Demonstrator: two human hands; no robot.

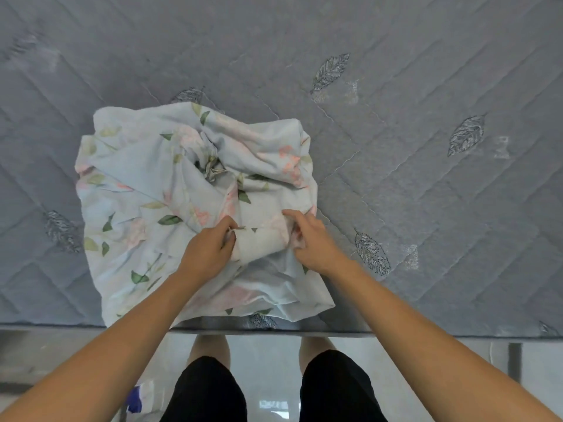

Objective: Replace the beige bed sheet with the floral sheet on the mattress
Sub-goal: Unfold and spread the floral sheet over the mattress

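We see the left hand [210,249] with its fingers [229,223] curled round a fold of the floral sheet [182,202], thumb and forefinger pinching a small bit of cloth at the near middle of the bundle. The right hand [309,240] sits just beside it, its fingers [294,215] bent and gripping the same raised ridge of fabric from the other side, so both hands hold the sheet with only a narrow stretch of cloth between them. Both forearms reach forward and slightly inward from the bottom corners of the view, bare to the elbow.

The floral sheet lies in a loose, crumpled heap (pale blue with pink blooms and green leaves), gathered to a knot-like twist near its centre, beyond the fingers. It rests on the mattress [426,117], close to the near edge, with one corner reaching that edge.

The mattress is bare around the bundle: grey quilted cover with a chevron stitch and embroidered leaves, one leaf [372,253] just right of the right wrist. We find no beige sheet in view.

Below the mattress edge we see the person's knees and black shorts [335,388] over a pale glossy floor [268,360]. A small blue and white object [135,399] lies on the floor by the left leg; we cannot tell what it is.
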